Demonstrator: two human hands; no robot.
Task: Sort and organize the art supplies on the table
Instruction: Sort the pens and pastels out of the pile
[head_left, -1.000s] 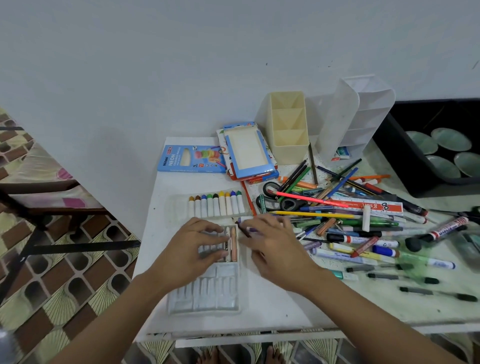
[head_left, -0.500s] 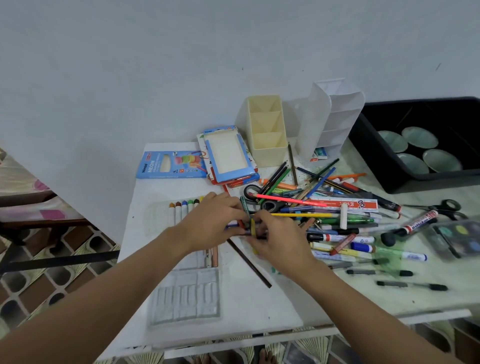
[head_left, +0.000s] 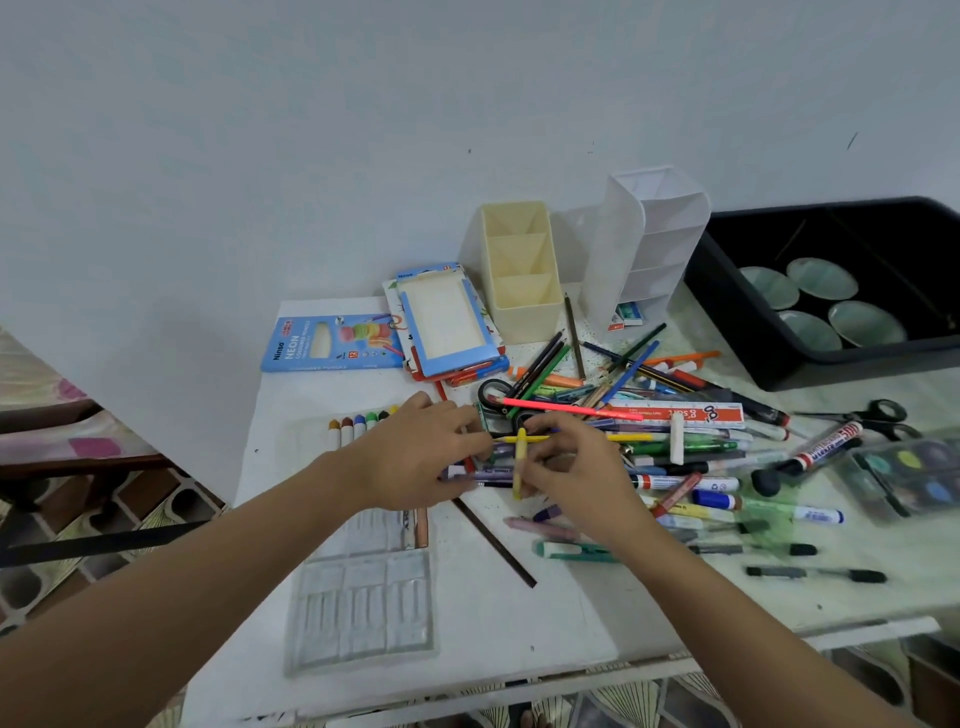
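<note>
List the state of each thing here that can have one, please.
Yellow crayon, pinched by the right hand.
Left hand, fingers down in the pile; grasp hidden.
Cream organizer, upright, compartments empty.
Near clear tray, almost empty, one brown crayon in it.
Black bin, holds four pale plates.
Black scissors, lying flat, blades shut.

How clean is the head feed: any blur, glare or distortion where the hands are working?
Head view: soft, even light, no harsh glare on the table; left hand and right hand, which pinches a yellow crayon, look slightly smeared; the paint palette at the right edge is soft; wide-angle lens bows the table edges.
</note>
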